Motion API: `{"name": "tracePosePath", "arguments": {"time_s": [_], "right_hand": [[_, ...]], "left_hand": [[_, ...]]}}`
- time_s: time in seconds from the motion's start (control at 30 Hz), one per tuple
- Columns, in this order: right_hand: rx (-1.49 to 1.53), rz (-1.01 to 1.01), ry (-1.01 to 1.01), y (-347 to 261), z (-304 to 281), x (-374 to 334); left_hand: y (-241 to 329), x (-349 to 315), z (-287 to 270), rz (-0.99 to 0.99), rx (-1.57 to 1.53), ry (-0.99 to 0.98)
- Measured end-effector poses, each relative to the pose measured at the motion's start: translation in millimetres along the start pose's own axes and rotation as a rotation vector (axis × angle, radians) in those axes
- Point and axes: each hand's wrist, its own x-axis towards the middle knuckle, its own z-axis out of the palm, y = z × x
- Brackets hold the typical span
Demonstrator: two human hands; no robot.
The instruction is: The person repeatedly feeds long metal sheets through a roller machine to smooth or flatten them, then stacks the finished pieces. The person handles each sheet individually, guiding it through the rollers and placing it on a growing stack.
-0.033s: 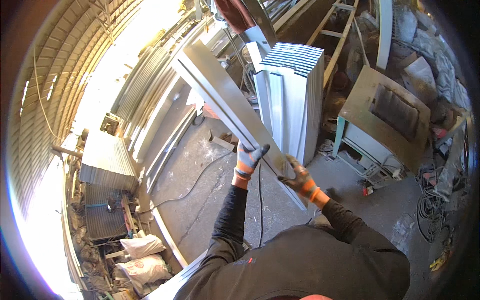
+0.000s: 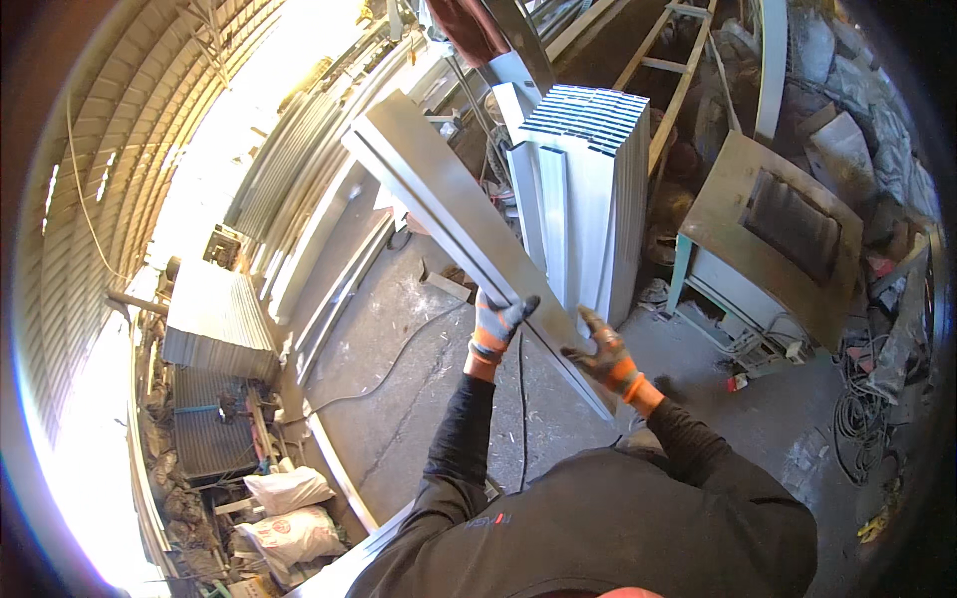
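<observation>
The left hand (image 2: 495,329) and right hand (image 2: 601,355), both gloved, curl their fingers around the near end of 1 long grey metal panel (image 2: 454,214), carried above the concrete floor (image 2: 399,399), long axis pointing away toward the upper left, beside the upright panel stack (image 2: 588,189).

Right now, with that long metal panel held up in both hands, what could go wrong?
The long metal panel is gripped only near its lower end by the left hand and right hand, so its far end might swing or tip. It stands close to the upright stack of panels and could knock it. A cable on the floor looks like a trip hazard.
</observation>
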Motion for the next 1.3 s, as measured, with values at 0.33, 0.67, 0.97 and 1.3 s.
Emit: {"name": "tracePosePath", "arguments": {"time_s": [0.33,0.67,0.97,1.3], "right_hand": [[-0.227,-0.365,0.068,-74,-38,139],[-0.083,0.075,0.191,6,13,180],[-0.227,0.144,0.232,68,52,201],[0.070,0.255,0.340,90,74,267]], "left_hand": [[-97,9,72,0.116,0.342,0.178],[-214,33,-42,-0.052,0.221,-0.168],[-315,127,-202,-0.265,0.137,-0.049],[-326,283,-230,-0.240,0.354,-0.015]]}}
